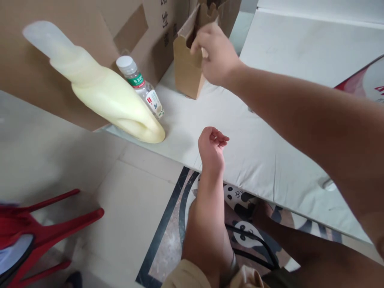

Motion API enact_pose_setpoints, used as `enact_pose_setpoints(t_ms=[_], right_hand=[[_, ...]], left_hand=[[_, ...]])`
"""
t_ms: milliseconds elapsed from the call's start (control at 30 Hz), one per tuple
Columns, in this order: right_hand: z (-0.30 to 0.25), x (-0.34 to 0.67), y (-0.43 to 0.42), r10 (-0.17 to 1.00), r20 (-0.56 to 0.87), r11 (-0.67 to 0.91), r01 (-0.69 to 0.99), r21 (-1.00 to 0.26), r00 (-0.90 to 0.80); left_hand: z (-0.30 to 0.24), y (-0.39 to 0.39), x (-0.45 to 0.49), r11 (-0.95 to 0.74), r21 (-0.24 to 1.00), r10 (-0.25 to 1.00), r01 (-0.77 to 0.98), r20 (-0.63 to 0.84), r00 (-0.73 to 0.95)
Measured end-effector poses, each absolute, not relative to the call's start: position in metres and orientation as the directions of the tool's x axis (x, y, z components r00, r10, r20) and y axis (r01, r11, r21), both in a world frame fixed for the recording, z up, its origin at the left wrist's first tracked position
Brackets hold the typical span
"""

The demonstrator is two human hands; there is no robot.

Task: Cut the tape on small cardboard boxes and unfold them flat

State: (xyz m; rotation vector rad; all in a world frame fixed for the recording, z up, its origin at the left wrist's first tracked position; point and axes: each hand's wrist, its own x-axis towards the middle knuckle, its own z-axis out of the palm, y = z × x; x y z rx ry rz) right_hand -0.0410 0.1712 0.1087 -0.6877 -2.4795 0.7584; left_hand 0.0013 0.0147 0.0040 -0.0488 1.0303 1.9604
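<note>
My right hand [214, 54] is at the top of a small brown cardboard box [187, 74] with an open top. Its fingers are bent over the rim, with a gap between thumb and forefinger; some blur covers them, and I see nothing held. Nearer me, my left hand [211, 148] is over the table's near edge, fingers loosely curled and the palm bare. Left of the box, a clear plastic bottle [141, 86] with a white cap and green label leans. Before it is a long, glossy pale-yellow form [111, 96] with a whitish translucent end, its kind unclear.
A large cardboard carton [87, 24] stands behind the bottle. White sheeting covers the table [249, 148]. A red plastic stool [57, 224] is on the floor at left. A panda-print mat [168, 236] lies below the table. A red-and-white package [363, 84] is at right.
</note>
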Motion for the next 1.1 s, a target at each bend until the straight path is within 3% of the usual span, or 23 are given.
enact_pose_setpoints(t_ms=[67, 133, 333, 400, 467, 533, 567, 633, 700, 800, 867, 933, 1100], right_hand=[[0.112, -0.057, 0.176, 0.561, 0.199, 0.786, 0.441, -0.433, -0.804], [0.111, -0.067, 0.177, 0.574, 0.135, 0.792, 0.505, -0.343, -0.808], [0.102, -0.019, 0.157, 0.595, 0.208, 0.787, 0.512, -0.344, -0.776], [0.097, 0.028, 0.145, 0.606, 0.296, 0.787, 0.506, -0.352, -0.738], [0.091, 0.088, 0.13, 0.617, 0.452, 0.78, 0.577, -0.241, -0.645], [0.083, 0.153, 0.109, 0.526, 0.652, 0.781, 0.614, -0.115, -0.546], [0.08, 0.184, 0.097, 0.458, 0.675, 0.806, 0.591, -0.04, -0.579], [0.074, 0.238, 0.07, 0.342, 0.673, 0.886, 0.463, 0.001, -0.656], [0.07, 0.276, 0.045, 0.421, 0.611, 0.854, 0.521, -0.017, -0.67], [0.065, 0.301, 0.023, 0.362, 0.679, 0.85, 0.525, 0.04, -0.638], [0.06, 0.304, 0.022, 0.335, 0.747, 0.854, 0.521, 0.018, -0.575], [0.054, 0.303, 0.028, 0.414, 0.763, 0.839, 0.534, -0.107, -0.496], [0.028, 0.305, 0.042, 0.525, 0.803, 0.798, 0.491, -0.35, -0.281]], left_hand=[[0.003, 0.016, -0.001, -0.242, 0.654, 0.703, -0.717, -0.391, -0.594], [0.003, 0.015, -0.002, -0.235, 0.662, 0.702, -0.712, -0.391, -0.595], [-0.001, 0.004, -0.007, -0.242, 0.782, 0.621, -0.575, -0.33, -0.711], [-0.005, -0.002, -0.011, -0.266, 0.864, 0.487, -0.427, -0.262, -0.833], [-0.007, -0.008, -0.014, -0.294, 0.924, 0.315, -0.246, -0.149, -0.937], [-0.006, -0.014, -0.015, -0.321, 0.942, 0.2, -0.095, -0.031, -0.979], [-0.004, -0.016, -0.013, -0.335, 0.941, 0.194, -0.042, 0.026, -0.981], [0.003, -0.018, -0.005, -0.37, 0.929, 0.293, 0.027, 0.144, -0.945], [0.013, -0.017, 0.008, -0.398, 0.917, 0.482, 0.033, 0.24, -0.843], [0.026, -0.013, 0.034, -0.343, 0.939, 0.694, -0.029, 0.232, -0.682], [0.028, -0.007, 0.047, -0.271, 0.962, 0.734, -0.041, 0.178, -0.656], [0.026, 0.0, 0.056, -0.25, 0.968, 0.716, -0.018, 0.172, -0.676], [0.013, 0.016, 0.066, -0.367, 0.927, 0.687, 0.079, 0.327, -0.649]])
